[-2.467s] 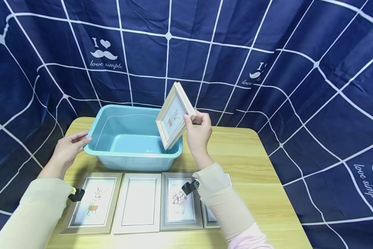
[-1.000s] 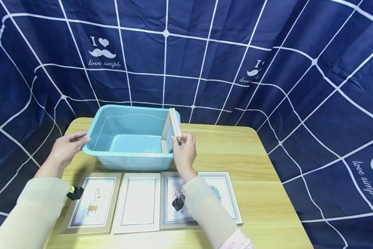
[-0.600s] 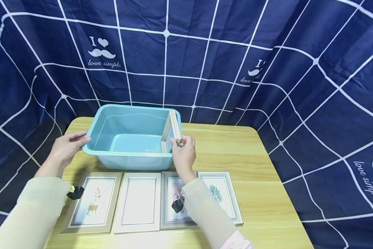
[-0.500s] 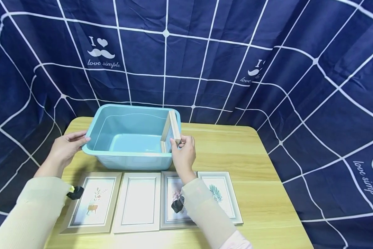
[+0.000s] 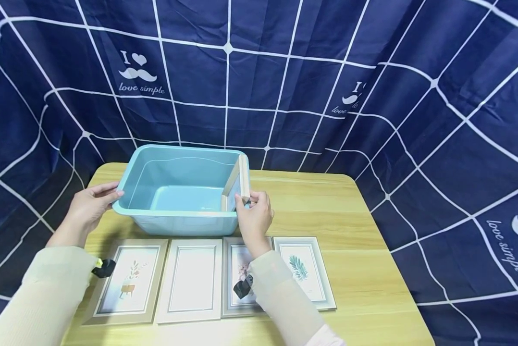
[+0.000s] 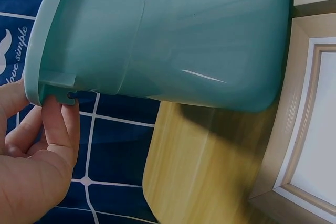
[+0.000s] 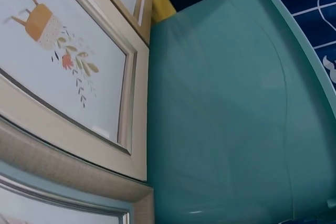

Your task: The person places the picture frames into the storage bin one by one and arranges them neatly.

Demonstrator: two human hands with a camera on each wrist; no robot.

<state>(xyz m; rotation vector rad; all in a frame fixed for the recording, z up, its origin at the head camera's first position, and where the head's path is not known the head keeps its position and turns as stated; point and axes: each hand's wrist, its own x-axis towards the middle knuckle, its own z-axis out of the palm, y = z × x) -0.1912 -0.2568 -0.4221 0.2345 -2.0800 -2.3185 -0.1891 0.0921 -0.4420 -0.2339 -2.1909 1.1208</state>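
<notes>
Against navy grid-patterned fabric, the wooden frame [image 5: 240,181], held tilted above the teal tub [image 5: 172,218] earlier, is now stood upright inside its right wall, pinched by the right hand [image 5: 255,217]. The left rim is gripped by the left hand [image 5: 88,207]. Four framed pictures [image 5: 194,280] are laid before the tub.

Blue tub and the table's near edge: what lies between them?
In the head view, four picture frames lie flat side by side on the table before the blue tub.
</notes>
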